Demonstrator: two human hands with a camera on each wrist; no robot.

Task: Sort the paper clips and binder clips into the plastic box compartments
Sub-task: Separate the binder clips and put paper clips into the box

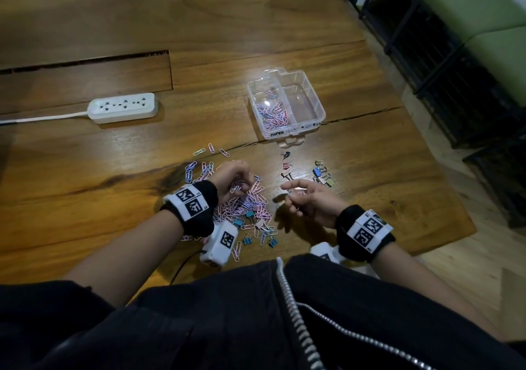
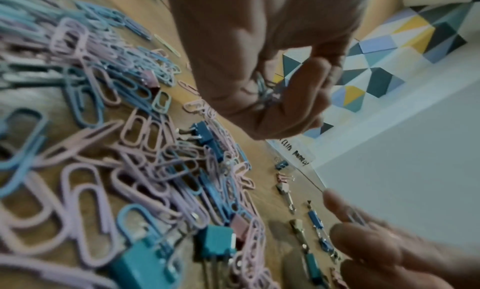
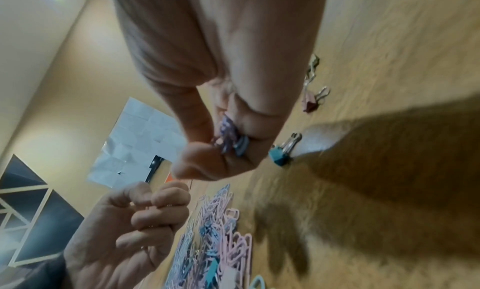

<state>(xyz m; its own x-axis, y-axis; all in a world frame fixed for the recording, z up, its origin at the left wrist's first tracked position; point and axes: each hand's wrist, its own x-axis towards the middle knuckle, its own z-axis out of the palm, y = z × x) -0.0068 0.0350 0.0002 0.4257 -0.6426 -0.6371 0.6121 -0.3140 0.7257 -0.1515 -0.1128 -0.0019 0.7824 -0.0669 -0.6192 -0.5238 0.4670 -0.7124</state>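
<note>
A heap of pink, lilac and blue paper clips (image 1: pixel 250 204) lies on the wooden table, with a few blue binder clips (image 1: pixel 238 223) mixed in. My left hand (image 1: pixel 239 183) hovers over the heap, fingers curled round a small bunch of paper clips (image 2: pixel 267 92). My right hand (image 1: pixel 293 193) is just right of the heap and pinches several paper clips (image 3: pixel 231 137) between thumb and fingers. A row of binder clips (image 1: pixel 318 173) lies apart on the right. The clear plastic box (image 1: pixel 320 105) stands beyond, with paper clips (image 1: pixel 273 113) in its left compartment; its right one looks empty.
A white power strip (image 1: pixel 123 108) with its cord lies at the far left, beside a long slot (image 1: pixel 85 62) in the tabletop. The table's right edge (image 1: pixel 444 187) drops to the floor. Black crates (image 1: pixel 455 85) stand beyond it.
</note>
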